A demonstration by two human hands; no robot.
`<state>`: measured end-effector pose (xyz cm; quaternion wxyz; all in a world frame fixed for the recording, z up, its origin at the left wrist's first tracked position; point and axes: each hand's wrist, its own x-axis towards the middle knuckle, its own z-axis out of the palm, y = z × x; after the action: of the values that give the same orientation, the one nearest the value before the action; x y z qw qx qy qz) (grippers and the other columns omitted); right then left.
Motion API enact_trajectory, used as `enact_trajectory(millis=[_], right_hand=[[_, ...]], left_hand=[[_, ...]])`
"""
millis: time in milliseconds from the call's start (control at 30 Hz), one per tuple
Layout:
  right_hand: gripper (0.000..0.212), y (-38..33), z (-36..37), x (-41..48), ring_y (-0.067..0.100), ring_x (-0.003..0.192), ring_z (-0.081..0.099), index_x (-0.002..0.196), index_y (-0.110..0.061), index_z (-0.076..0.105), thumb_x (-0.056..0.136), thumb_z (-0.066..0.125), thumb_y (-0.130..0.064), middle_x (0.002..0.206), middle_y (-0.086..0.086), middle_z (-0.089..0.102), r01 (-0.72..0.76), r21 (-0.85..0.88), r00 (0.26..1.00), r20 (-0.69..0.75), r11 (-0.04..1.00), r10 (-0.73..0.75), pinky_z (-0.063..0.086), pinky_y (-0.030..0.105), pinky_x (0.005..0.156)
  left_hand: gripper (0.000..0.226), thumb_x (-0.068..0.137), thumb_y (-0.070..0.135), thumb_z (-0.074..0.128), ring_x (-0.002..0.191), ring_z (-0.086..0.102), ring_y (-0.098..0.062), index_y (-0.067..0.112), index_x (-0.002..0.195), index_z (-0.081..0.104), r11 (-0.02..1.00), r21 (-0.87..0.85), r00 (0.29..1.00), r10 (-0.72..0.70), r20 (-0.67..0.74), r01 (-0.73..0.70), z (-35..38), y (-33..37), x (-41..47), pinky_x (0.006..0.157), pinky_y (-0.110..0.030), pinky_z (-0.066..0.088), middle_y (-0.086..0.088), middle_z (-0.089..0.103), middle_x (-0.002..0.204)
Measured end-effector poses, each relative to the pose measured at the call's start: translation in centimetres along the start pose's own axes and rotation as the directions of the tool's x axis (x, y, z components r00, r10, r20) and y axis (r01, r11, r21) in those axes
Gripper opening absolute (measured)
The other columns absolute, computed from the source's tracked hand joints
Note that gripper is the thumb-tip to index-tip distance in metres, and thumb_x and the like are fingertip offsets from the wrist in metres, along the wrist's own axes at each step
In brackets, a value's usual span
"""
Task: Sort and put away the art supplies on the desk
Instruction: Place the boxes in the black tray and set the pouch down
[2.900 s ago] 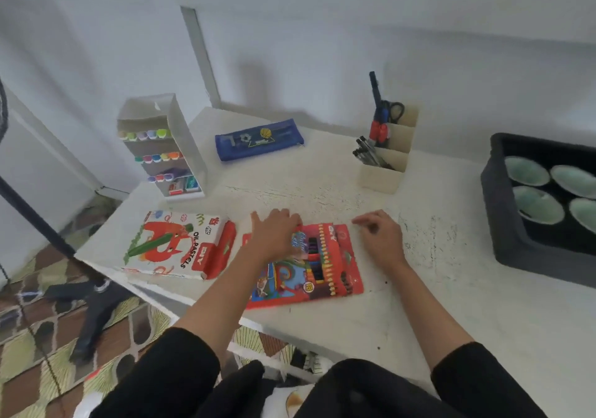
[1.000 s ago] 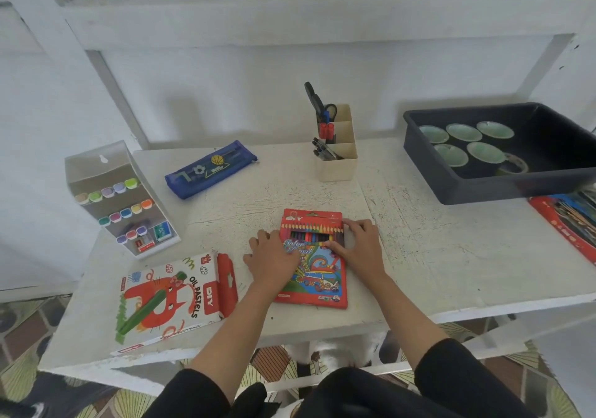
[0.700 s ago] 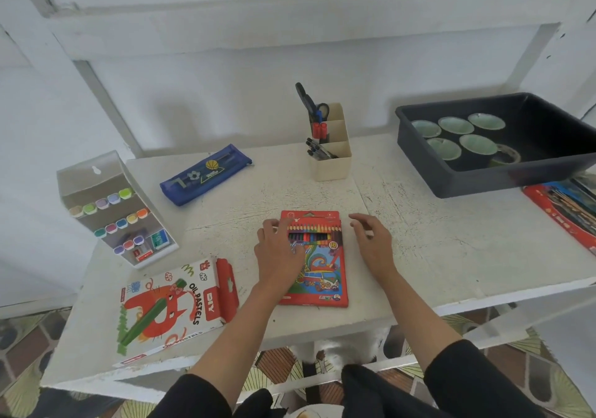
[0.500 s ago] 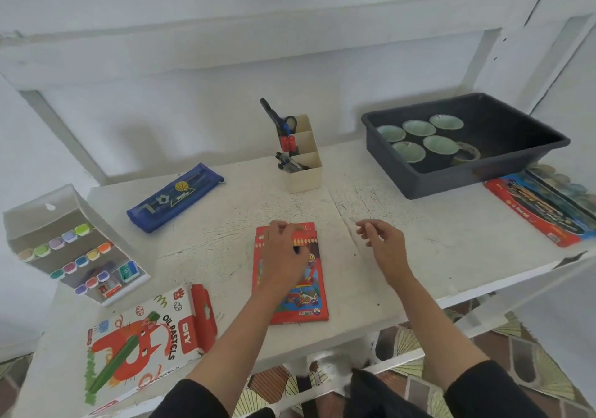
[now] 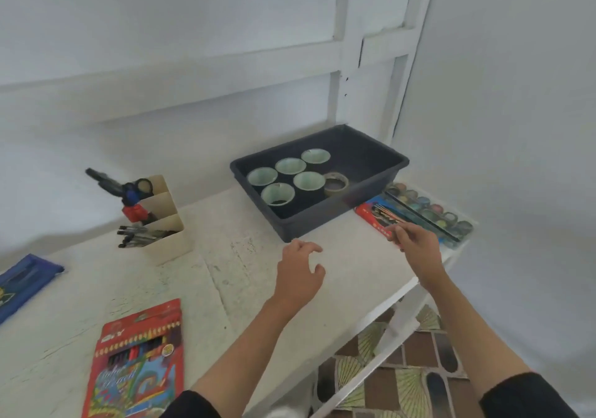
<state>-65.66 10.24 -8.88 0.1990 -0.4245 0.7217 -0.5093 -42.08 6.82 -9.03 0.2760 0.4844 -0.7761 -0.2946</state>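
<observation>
Fingers (image 5: 397, 234) of our right hand (image 5: 419, 250) lie stretched forward and close together over the near corner of the flat red box (image 5: 375, 214). They grip nothing we can see, and we cannot tell whether the tips touch the cardboard or hover just above it. That box lies at the far right end of the desk (image 5: 242, 272), just beside the dark tray (image 5: 322, 224) of pale green cups (image 5: 278, 193), with the watercolour paint set (image 5: 425, 208) lying against or partly over its far side. That overlap is what we judge most likely to go wrong. If we drag the box toward us, the paint set may ride along and tip over the desk's right edge, which is close. A pinch on one corner alone could also let the box swing and knock the tray. Our left hand's fingers (image 5: 309, 247) are loosely curled and spread, holding nothing, above bare desk near the tray's front wall. Both wrists are raised off the surface, palms down. The right forearm angles out past the desk edge, and the left crosses the desk from below. The colour pencil box (image 5: 138, 362) lies flat, well apart to the left.
</observation>
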Motion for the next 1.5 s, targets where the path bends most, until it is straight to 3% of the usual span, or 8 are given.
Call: enact_trajectory(millis=[133, 333, 567, 700, 967, 1133, 1267, 1500], right_hand=[[0.018, 3.6, -5.6, 5.7, 0.023, 0.104, 0.054, 0.102, -0.013, 0.070, 0.088, 0.060, -0.009, 0.108, 0.006, 0.064, 0.070, -0.342, 0.996, -0.033, 0.937, -0.087, 0.043, 0.033, 0.085], [0.072, 8.8, -10.9, 10.8, 0.031, 0.135, 0.028, 0.144, -0.018, 0.032, 0.083, 0.067, -0.034, 0.147, 0.015, 0.031, 0.138, -0.664, 0.957, 0.281, 0.735, 0.074, 0.031, 0.042, 0.108], [0.094, 10.4, -12.7, 12.1, 0.019, 0.108, 0.035, 0.146, -0.015, 0.024, 0.070, 0.073, -0.041, 0.120, 0.006, 0.039, 0.132, -0.515, 0.934, 0.351, 0.847, 0.068, 0.033, 0.026, 0.089], [0.071, 11.1, -14.8, 12.4, 0.016, 0.103, 0.029, 0.137, -0.025, 0.038, 0.072, 0.065, -0.039, 0.107, 0.001, 0.035, 0.083, -0.388, 0.948, 0.313, 0.918, 0.047, 0.027, 0.026, 0.085], [0.052, 11.9, -20.4, 13.7, 0.020, 0.104, 0.032, 0.114, -0.033, 0.037, 0.078, 0.073, -0.024, 0.105, 0.002, 0.040, 0.035, -0.352, 0.983, 0.181, 0.935, 0.031, 0.031, 0.028, 0.079], [0.056, 10.1, -20.5, 17.2, 0.015, 0.102, 0.034, 0.117, -0.025, 0.041, 0.075, 0.077, -0.030, 0.103, -0.006, 0.039, 0.119, -0.311, 0.991, 0.090, 0.943, -0.095, 0.033, 0.026, 0.082], [0.029, 7.5, -19.1, 21.2, -0.006, 0.097, 0.050, 0.124, -0.027, 0.038, 0.097, 0.048, -0.027, 0.117, 0.001, 0.046, 0.063, 0.041, 0.988, 0.137, 0.997, -0.068, 0.042, 0.007, 0.075], [0.023, 5.4, -9.5, 30.3, 0.012, 0.096, 0.058, 0.120, -0.027, 0.042, 0.103, 0.027, -0.031, 0.101, -0.004, 0.059, 0.019, 0.155, 0.956, 0.286, 0.988, -0.063, 0.048, 0.027, 0.084]], left_hand=[[0.034, 0.088, 0.018, 0.061, 0.121, 0.040, -0.016, 0.021, 0.122, 0.053, 0.995, -0.012, 0.984, -0.096, 0.147, 0.098, 5.6, 5.8, 5.6, 0.097, -0.027, 0.037, -0.001, 0.043, 0.127], [0.043, 0.087, 0.016, 0.061, 0.113, 0.055, -0.022, 0.009, 0.128, 0.049, 0.956, -0.111, 0.885, -0.204, 0.418, 0.273, 13.2, 11.4, 13.0, 0.096, -0.035, 0.048, -0.005, 0.053, 0.122], [0.065, 0.087, 0.020, 0.060, 0.124, 0.050, -0.026, 0.014, 0.144, 0.030, 0.885, -0.212, 0.860, -0.306, 0.408, 0.415, 19.5, 14.2, 17.1, 0.104, -0.041, 0.043, -0.007, 0.051, 0.137], [0.063, 0.091, 0.023, 0.055, 0.124, 0.048, -0.030, 0.009, 0.144, 0.025, 0.791, -0.306, 0.833, -0.418, 0.363, 0.530, 22.4, 15.6, 17.8, 0.103, -0.041, 0.043, -0.013, 0.045, 0.139], [0.048, 0.093, 0.034, 0.056, 0.079, 0.066, -0.027, 0.012, 0.128, 0.033, 0.328, -0.604, 0.686, -0.382, 0.619, 0.727, 26.8, 21.0, 20.6, 0.050, -0.033, 0.055, -0.017, 0.062, 0.115], [0.046, 0.093, 0.014, 0.056, 0.097, 0.064, -0.024, 0.012, 0.130, 0.029, 0.443, -0.700, 0.828, -0.306, 0.470, 0.560, 28.5, 23.1, 24.8, 0.060, -0.036, 0.059, -0.012, 0.056, 0.125], [0.067, 0.096, 0.023, 0.050, 0.110, 0.061, -0.025, 0.029, 0.150, 0.012, 0.582, -0.726, 0.931, -0.236, 0.279, 0.366, 25.9, 22.5, 29.6, 0.092, -0.048, 0.052, -0.004, 0.054, 0.134], [0.047, 0.099, 0.018, 0.042, 0.108, 0.063, -0.021, 0.030, 0.144, 0.034, 0.615, -0.772, 0.958, -0.285, -0.030, 0.159, 17.4, 16.3, 35.7, 0.093, -0.046, 0.052, -0.003, 0.059, 0.125]])
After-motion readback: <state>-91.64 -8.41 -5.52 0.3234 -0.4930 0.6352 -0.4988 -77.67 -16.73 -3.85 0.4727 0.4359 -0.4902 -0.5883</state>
